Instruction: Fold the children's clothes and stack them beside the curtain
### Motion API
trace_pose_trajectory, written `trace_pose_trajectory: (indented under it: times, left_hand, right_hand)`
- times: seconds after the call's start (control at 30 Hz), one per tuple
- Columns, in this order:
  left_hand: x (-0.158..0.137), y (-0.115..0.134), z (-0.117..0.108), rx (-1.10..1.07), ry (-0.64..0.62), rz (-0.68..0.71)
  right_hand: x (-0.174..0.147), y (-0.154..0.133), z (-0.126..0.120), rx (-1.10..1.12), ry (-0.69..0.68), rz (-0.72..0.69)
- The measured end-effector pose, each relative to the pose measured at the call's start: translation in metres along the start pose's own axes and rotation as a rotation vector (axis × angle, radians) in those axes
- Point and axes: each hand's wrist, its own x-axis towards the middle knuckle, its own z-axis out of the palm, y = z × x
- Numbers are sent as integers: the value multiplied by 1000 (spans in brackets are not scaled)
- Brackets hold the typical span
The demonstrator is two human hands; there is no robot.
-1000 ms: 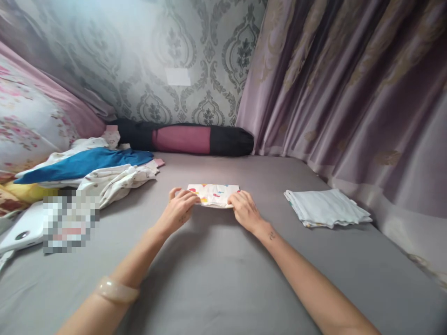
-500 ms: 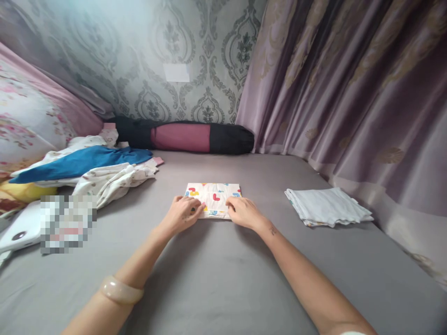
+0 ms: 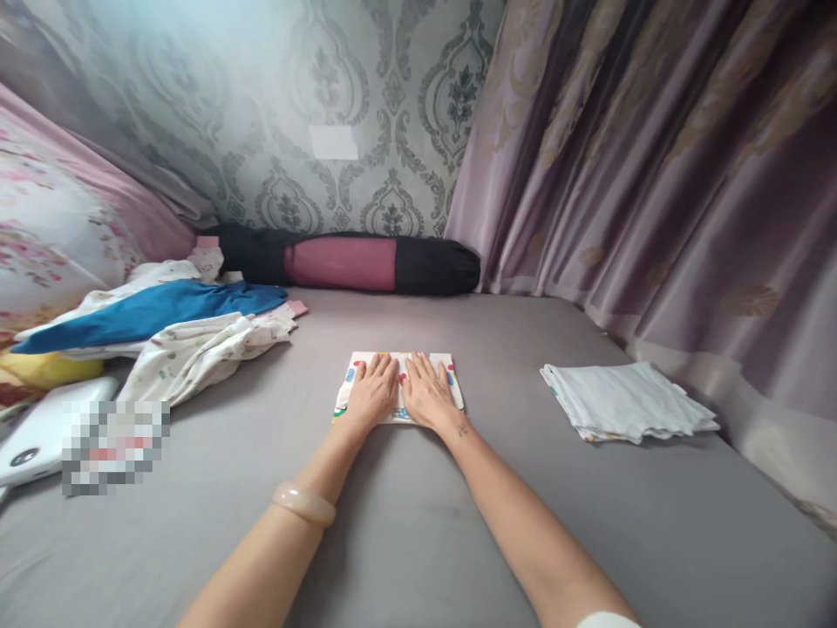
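A folded white cloth [image 3: 343, 394] with a colourful print lies flat on the grey bed sheet [image 3: 405, 515] in front of me. My left hand [image 3: 374, 388] rests palm down on its left half, fingers stretched out. Beside it, my right hand [image 3: 426, 390] presses flat on the right half, fingers spread. The two hands are close together and cover most of the cloth's middle. Off to the right lies a pale folded cloth stack [image 3: 628, 401], apart from both hands.
Rumpled clothes [image 3: 196, 340], one of them blue, lie at the left beside a white device [image 3: 49, 432] and a blurred-out patch. A black and maroon roll [image 3: 340, 263] lies along the patterned wall. Purple curtains [image 3: 641, 157] hang at the right.
Both hands have moved from the cloth's near side edges inward onto its top. Their curled fingers have straightened and now lie flat. The view has shifted slightly.
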Motion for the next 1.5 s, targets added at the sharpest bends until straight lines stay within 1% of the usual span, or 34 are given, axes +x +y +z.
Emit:
trace_pose_trajectory:
  times: [0.13, 0.27, 0.5, 0.6, 0.73, 0.8, 0.87, 0.93, 1.0, 1.07, 1.13, 1.37, 1.5]
  left_hand:
    - [-1, 1, 4, 22, -31, -41]
    - [-1, 2, 4, 42, -25, -40]
    - [6, 3, -8, 45, -21, 1]
    - [9, 2, -9, 60, 3, -8]
    - [9, -2, -1, 69, 75, -6]
    - [9, -3, 2, 69, 119, 5]
    - [9, -4, 3, 64, 134, 26]
    - [11, -4, 3, 48, 100, 56]
    - [12, -4, 2, 28, 31, 77]
    - [14, -4, 2, 22, -30, 85]
    - [15, -4, 2, 25, -59, 74]
    - [14, -3, 0, 11, -59, 61]
    - [13, -3, 2, 19, 26, 10]
  right_hand:
    - [0, 1, 1, 29, -16, 15]
    - [1, 1, 2, 39, -38, 27]
    - [4, 2, 2, 10, -52, 35]
    - [6, 1, -1, 4, -33, 32]
    - [9, 0, -2, 25, 17, 18]
    - [10, 0, -1, 43, 17, -3]
    - [11, 0, 0, 55, 6, -33]
    - [12, 0, 1, 66, -8, -54]
    - [13, 0, 2, 80, -36, -48]
    - [13, 0, 3, 92, -62, -33]
    - [13, 0, 3, 98, -70, -23]
    - [13, -1, 3, 96, -65, -15]
    - [12, 0, 3, 55, -11, 31]
